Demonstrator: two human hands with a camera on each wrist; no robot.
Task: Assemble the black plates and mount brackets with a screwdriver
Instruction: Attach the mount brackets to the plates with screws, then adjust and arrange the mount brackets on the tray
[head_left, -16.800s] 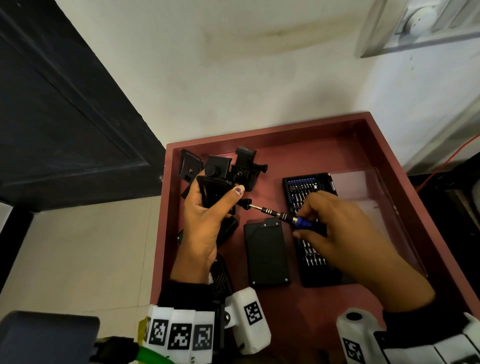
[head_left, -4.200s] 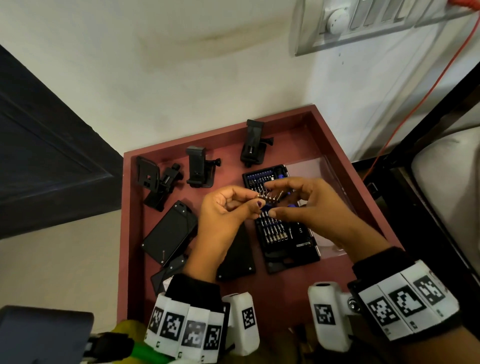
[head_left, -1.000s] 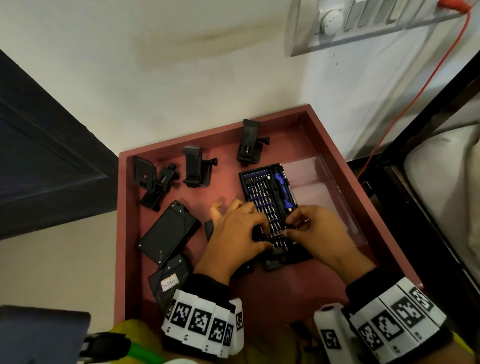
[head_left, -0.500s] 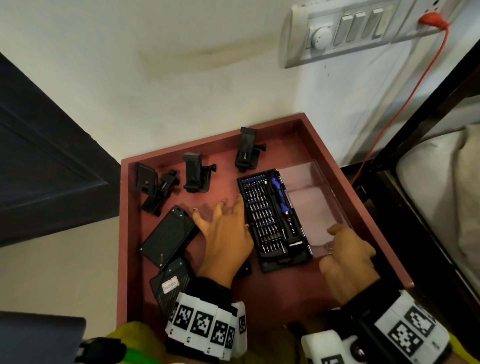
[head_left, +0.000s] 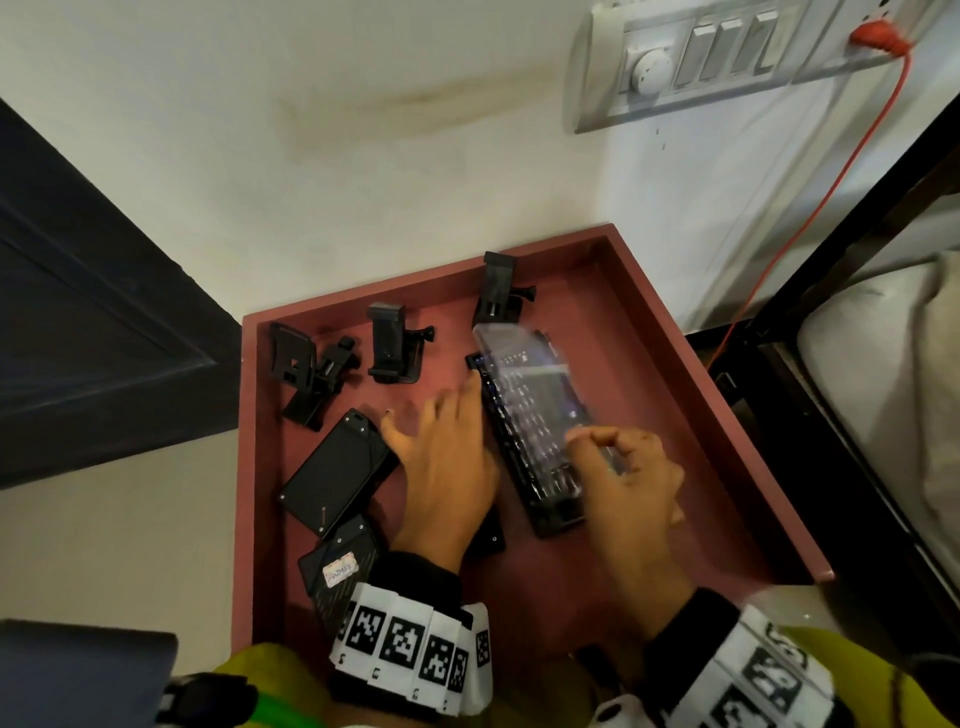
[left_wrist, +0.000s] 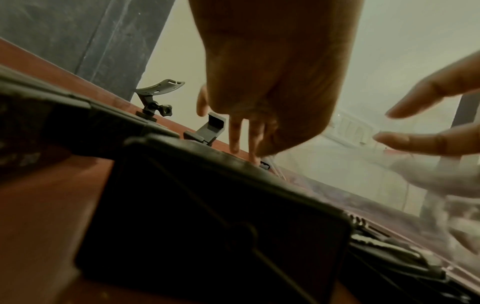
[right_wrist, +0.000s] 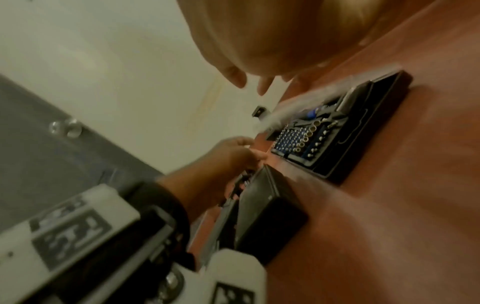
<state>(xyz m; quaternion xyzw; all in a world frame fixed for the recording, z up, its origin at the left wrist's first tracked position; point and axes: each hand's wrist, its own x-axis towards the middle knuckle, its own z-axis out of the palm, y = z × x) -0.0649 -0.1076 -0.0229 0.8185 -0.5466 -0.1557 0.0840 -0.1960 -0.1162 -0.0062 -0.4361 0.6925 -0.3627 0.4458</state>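
The clear lid (head_left: 535, 395), lying open beside the bit case (head_left: 540, 467) half a second ago, now swings over it pinched in the right hand (head_left: 628, 483) fingers, while the left hand (head_left: 447, 457) rests flat with straight fingers, black plates (head_left: 335, 475) just left of them, so screwdriving looks finished.

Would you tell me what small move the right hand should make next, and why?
Probably press the clear lid flat onto the bit case: the right hand holds it partway over the bits, the blue screwdriver lies inside, and the left hand rests open beside the case.
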